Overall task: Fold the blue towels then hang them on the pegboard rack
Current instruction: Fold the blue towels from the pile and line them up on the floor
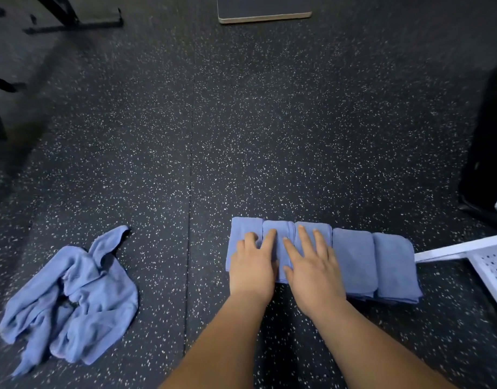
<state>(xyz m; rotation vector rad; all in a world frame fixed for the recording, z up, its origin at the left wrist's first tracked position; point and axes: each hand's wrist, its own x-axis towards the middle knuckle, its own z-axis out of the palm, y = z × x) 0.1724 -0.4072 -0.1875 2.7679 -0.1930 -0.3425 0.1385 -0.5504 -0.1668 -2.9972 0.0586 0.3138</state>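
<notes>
Left hand (251, 265) and right hand (312, 273) flat, holding nothing, on folded rectangular blue towels (354, 259), speckled floor (241, 136)

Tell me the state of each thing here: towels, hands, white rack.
Folded towels: five, side by side in a row on the floor.
Crumpled towels: unfolded, heaped on the floor at left.
Left hand: resting on the row's left end.
Right hand: fingers spread, pressing the row beside it.
Pegboard rack: at right edge, no towel on the visible part.
</notes>
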